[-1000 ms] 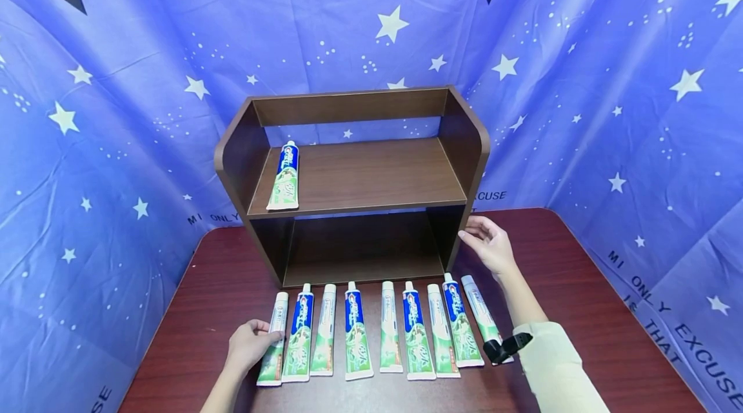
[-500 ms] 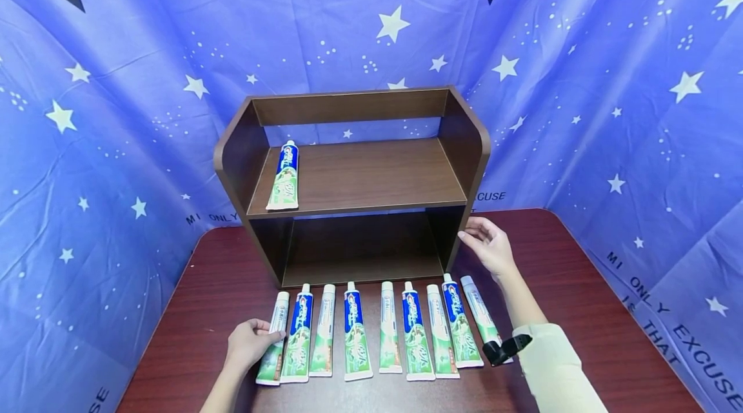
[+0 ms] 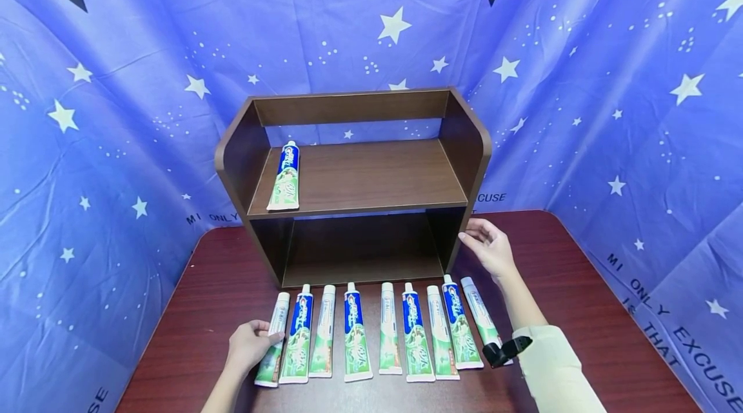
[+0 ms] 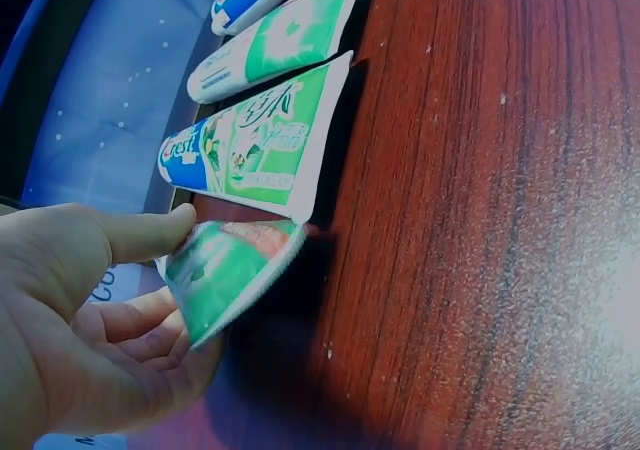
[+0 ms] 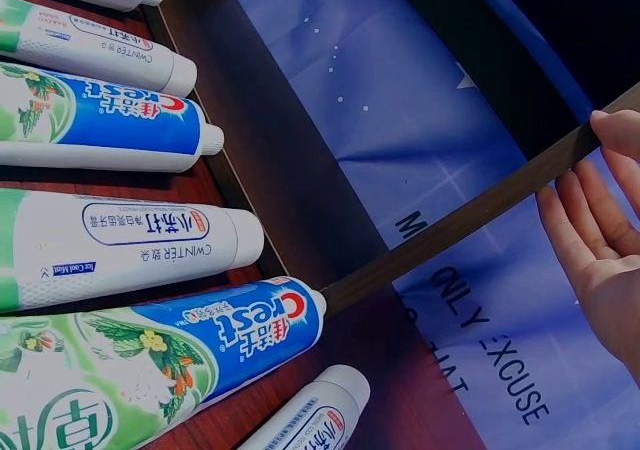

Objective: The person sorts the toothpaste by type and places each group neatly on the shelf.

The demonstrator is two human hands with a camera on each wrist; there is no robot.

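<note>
In the head view, a person's left hand pinches the leftmost toothpaste tube in a row along the table. The left wrist view shows the thumb on one edge of this green and white tube and the fingers under the other, its flat end tilted beside a Crest toothpaste tube. To the right, the right hand grips the front edge of the side panel of a dark brown two-tier shelf. Thumb and fingertips sit on opposite faces of that side panel in the right wrist view.
Several more tubes lie side by side in front of the shelf, blue-green Crest tubes alternating with white-green tubes. One Crest tube lies on the upper tier at its left. A star-patterned blue cloth hangs around the reddish-brown table.
</note>
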